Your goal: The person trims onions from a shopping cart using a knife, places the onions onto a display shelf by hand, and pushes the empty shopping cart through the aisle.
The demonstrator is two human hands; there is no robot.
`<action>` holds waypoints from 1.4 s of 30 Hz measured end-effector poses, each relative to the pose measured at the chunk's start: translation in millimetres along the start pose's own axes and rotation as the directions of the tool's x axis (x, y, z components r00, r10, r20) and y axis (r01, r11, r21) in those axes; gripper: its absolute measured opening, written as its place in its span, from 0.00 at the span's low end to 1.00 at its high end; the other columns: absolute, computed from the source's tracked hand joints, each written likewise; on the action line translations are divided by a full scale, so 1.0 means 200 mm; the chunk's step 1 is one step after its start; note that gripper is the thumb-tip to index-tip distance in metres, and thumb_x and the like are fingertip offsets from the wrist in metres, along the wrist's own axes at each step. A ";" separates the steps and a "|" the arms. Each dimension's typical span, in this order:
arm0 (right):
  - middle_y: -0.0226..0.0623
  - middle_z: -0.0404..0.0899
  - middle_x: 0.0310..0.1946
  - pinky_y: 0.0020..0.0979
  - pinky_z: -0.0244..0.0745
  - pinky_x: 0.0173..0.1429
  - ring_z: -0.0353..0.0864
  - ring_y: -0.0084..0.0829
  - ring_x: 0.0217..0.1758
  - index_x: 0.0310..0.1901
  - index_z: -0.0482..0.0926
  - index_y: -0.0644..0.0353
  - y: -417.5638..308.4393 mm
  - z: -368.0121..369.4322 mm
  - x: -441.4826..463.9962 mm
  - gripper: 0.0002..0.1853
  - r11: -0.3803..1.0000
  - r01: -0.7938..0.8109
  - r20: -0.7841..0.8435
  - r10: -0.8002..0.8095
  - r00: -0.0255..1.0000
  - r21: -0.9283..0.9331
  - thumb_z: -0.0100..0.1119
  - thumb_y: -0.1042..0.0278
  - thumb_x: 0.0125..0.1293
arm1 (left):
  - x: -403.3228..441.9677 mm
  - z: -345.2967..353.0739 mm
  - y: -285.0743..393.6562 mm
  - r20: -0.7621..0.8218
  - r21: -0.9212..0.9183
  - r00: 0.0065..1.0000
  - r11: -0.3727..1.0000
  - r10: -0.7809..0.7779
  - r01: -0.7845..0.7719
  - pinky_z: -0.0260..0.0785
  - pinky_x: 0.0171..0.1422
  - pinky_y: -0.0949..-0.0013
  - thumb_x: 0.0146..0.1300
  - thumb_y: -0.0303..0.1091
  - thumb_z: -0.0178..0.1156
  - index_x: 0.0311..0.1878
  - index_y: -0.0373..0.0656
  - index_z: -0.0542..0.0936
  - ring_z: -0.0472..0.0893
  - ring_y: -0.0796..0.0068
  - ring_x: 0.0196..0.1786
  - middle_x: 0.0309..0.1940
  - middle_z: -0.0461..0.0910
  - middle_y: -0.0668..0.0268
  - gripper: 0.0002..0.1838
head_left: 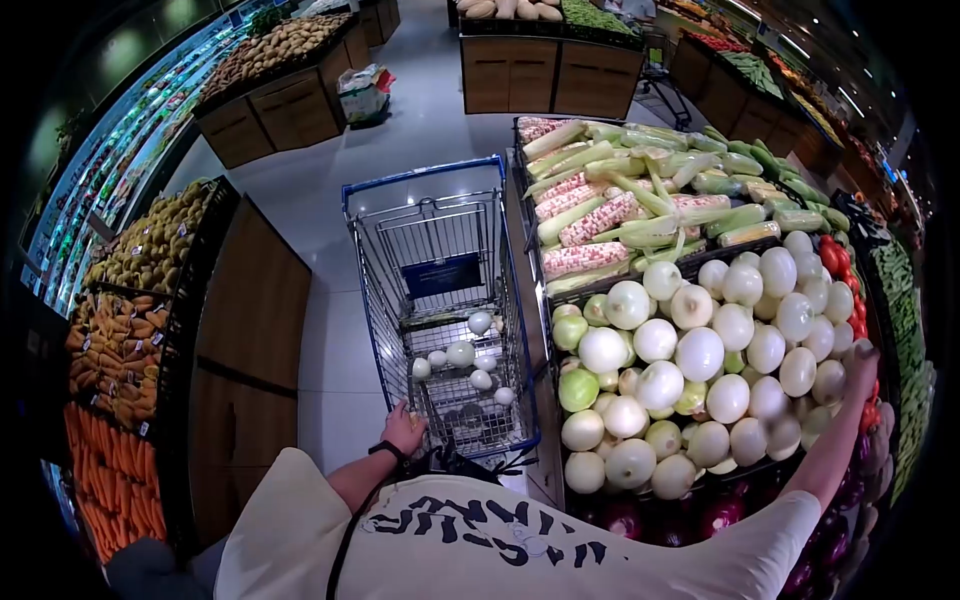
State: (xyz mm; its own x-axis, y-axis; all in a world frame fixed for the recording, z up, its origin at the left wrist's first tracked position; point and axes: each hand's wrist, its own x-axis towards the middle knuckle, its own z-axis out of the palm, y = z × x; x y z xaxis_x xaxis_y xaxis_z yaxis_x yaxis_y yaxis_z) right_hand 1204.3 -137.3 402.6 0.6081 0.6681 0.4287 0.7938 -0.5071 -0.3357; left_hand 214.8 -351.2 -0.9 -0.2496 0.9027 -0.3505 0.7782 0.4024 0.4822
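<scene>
At the near left corner of the shopping cart (pixel 372 300), my left hand (pixel 403 430) has its fingers curled round the cart's edge. Several white onions (pixel 460 354) lie loose on the wire floor of the cart. My right arm stretches out over the display of white onions (pixel 699 354), some with greenish skins. Beside its right edge, close to the red tomatoes (pixel 858 300), is my right hand (pixel 862 368). Its fingers are blurred among the pale onions there, so whether it grips one is unclear.
Corn (pixel 600 218) fills the crate beyond the onions, and purple onions (pixel 722 515) sit nearer me. Carrots (pixel 112 470) and potatoes (pixel 150 240) stand in a bin at left. Farther off, a filled bag (pixel 364 95) rests on the floor by a wooden stand (pixel 297 105).
</scene>
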 end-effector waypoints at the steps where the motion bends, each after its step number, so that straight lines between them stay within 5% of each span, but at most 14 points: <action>1: 0.58 0.76 0.63 0.41 0.69 0.69 0.77 0.51 0.65 0.72 0.62 0.65 0.04 0.03 0.04 0.36 0.998 -0.034 -0.048 0.036 0.998 0.044 0.59 0.51 0.71 | 0.01 0.04 -0.05 -0.017 -0.011 1.000 1.000 -0.015 0.015 0.62 0.76 0.53 0.65 0.55 0.59 0.55 0.28 0.80 0.68 0.44 0.71 0.74 0.63 0.48 0.33; 7: 0.62 0.72 0.65 0.43 0.67 0.71 0.73 0.56 0.68 0.74 0.59 0.65 0.06 0.13 -0.01 0.36 0.985 0.170 -0.263 -0.159 0.952 0.021 0.59 0.54 0.73 | -0.03 -0.11 0.14 -0.047 -0.137 0.992 0.983 0.117 -0.123 0.64 0.73 0.54 0.65 0.47 0.62 0.56 0.30 0.81 0.72 0.46 0.68 0.69 0.68 0.45 0.28; 10: 0.59 0.78 0.58 0.43 0.72 0.67 0.80 0.52 0.60 0.70 0.64 0.66 -0.02 0.11 0.04 0.33 0.996 -0.027 -0.049 0.023 0.999 -0.084 0.60 0.60 0.67 | 0.00 -0.20 0.32 -0.100 -0.332 0.963 0.904 0.249 -0.269 0.71 0.64 0.56 0.65 0.41 0.62 0.59 0.31 0.78 0.80 0.50 0.57 0.59 0.77 0.45 0.25; 11: 0.56 0.81 0.56 0.42 0.74 0.64 0.82 0.49 0.58 0.70 0.64 0.63 -0.12 0.04 -0.03 0.35 0.988 -0.083 0.008 0.085 0.996 -0.133 0.60 0.59 0.64 | 0.01 -0.24 0.40 -0.036 -0.339 0.962 0.903 0.270 -0.265 0.74 0.54 0.61 0.65 0.36 0.61 0.63 0.33 0.75 0.84 0.57 0.44 0.46 0.82 0.51 0.25; 13: 0.49 0.85 0.52 0.41 0.78 0.60 0.87 0.44 0.53 0.72 0.64 0.58 -0.30 -0.13 -0.20 0.40 0.960 -0.205 0.074 0.222 0.972 -0.193 0.62 0.57 0.57 | 0.03 -0.27 0.52 0.028 -0.512 0.941 0.814 0.338 -0.276 0.74 0.48 0.68 0.68 0.30 0.58 0.70 0.37 0.66 0.81 0.73 0.39 0.37 0.83 0.62 0.28; 17: 0.49 0.84 0.55 0.43 0.78 0.62 0.86 0.44 0.55 0.74 0.62 0.54 -0.49 -0.17 -0.25 0.41 0.963 -0.226 -0.030 0.224 0.974 -0.149 0.62 0.57 0.58 | 0.06 -0.25 0.64 0.055 -0.678 0.894 0.674 0.445 -0.294 0.69 0.53 0.72 0.70 0.23 0.52 0.69 0.41 0.67 0.74 0.79 0.44 0.43 0.75 0.68 0.25; 22: 0.48 0.82 0.58 0.45 0.77 0.63 0.84 0.45 0.58 0.76 0.59 0.49 -0.53 -0.19 -0.31 0.43 0.962 -0.248 -0.039 0.245 0.969 -0.119 0.61 0.56 0.58 | 0.11 -0.27 0.66 -0.082 -0.486 0.793 0.670 0.604 -0.561 0.69 0.55 0.70 0.67 0.24 0.54 0.61 0.36 0.73 0.75 0.77 0.45 0.43 0.76 0.66 0.19; 26: 0.48 0.75 0.66 0.47 0.76 0.65 0.79 0.52 0.65 0.78 0.55 0.40 -0.53 -0.15 -0.35 0.43 0.910 -0.240 -0.107 0.216 0.970 -0.339 0.61 0.53 0.61 | 0.04 -0.34 0.80 0.005 -0.685 0.891 0.650 0.454 -0.328 0.69 0.57 0.69 0.67 0.25 0.56 0.56 0.34 0.77 0.76 0.77 0.46 0.44 0.77 0.64 0.16; 28: 0.48 0.73 0.67 0.47 0.78 0.63 0.79 0.54 0.64 0.76 0.57 0.40 -0.51 -0.14 -0.32 0.43 0.923 -0.254 -0.067 0.245 0.967 -0.290 0.65 0.57 0.60 | 0.08 -0.30 0.76 0.031 -0.652 0.902 0.693 0.432 -0.310 0.70 0.50 0.72 0.68 0.28 0.59 0.58 0.34 0.77 0.76 0.79 0.42 0.41 0.77 0.68 0.17; 30: 0.54 0.78 0.60 0.45 0.80 0.58 0.82 0.49 0.60 0.76 0.58 0.48 -0.50 -0.20 -0.21 0.47 0.941 -0.318 0.214 0.335 0.918 -0.113 0.72 0.66 0.54 | 0.07 -0.33 0.80 0.158 -0.625 0.909 0.752 0.385 -0.210 0.67 0.49 0.76 0.72 0.29 0.58 0.59 0.39 0.78 0.74 0.85 0.43 0.41 0.78 0.73 0.14; 31: 0.57 0.80 0.57 0.45 0.80 0.58 0.83 0.48 0.58 0.76 0.57 0.51 -0.34 -0.16 -0.13 0.47 0.980 -0.179 0.205 0.193 0.960 -0.085 0.72 0.62 0.56 | 0.06 -0.34 0.84 0.189 -0.672 0.905 0.722 0.382 -0.164 0.67 0.48 0.75 0.72 0.30 0.59 0.58 0.39 0.79 0.74 0.85 0.42 0.41 0.79 0.73 0.14; 36: 0.47 0.77 0.60 0.47 0.77 0.62 0.78 0.48 0.63 0.74 0.64 0.48 -0.61 -0.23 -0.45 0.36 0.963 -0.012 -0.264 -0.062 0.963 -0.270 0.64 0.56 0.66 | 0.03 -0.43 1.03 0.373 -0.736 0.857 0.676 0.354 0.041 0.70 0.52 0.71 0.74 0.39 0.58 0.59 0.42 0.78 0.78 0.82 0.52 0.52 0.81 0.71 0.16; 39: 0.45 0.79 0.57 0.46 0.77 0.59 0.80 0.44 0.59 0.70 0.70 0.51 -0.85 -0.18 -0.63 0.30 0.931 0.359 -0.388 -0.358 0.849 -0.073 0.64 0.56 0.67 | -0.01 -0.48 1.16 0.378 -0.795 0.870 0.592 0.315 0.132 0.70 0.47 0.75 0.72 0.41 0.63 0.55 0.42 0.81 0.77 0.84 0.41 0.42 0.81 0.74 0.16; 42: 0.38 0.81 0.49 0.33 0.79 0.48 0.81 0.29 0.48 0.67 0.73 0.52 -1.37 -0.22 -0.99 0.26 0.827 0.427 -0.098 -0.422 0.901 0.365 0.66 0.61 0.68 | 0.04 -0.51 1.13 0.385 -0.780 0.878 0.608 0.283 0.146 0.71 0.46 0.74 0.71 0.42 0.63 0.52 0.42 0.83 0.78 0.82 0.42 0.44 0.83 0.72 0.15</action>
State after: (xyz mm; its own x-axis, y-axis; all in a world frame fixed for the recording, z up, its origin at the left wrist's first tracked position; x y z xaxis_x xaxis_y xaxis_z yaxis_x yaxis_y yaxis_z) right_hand 867.2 -153.8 446.8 0.2136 0.7630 0.6100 0.9138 0.0647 -0.4009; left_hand 329.8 -237.4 186.3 0.2230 0.8481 -0.4806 -0.0130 0.4955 0.8685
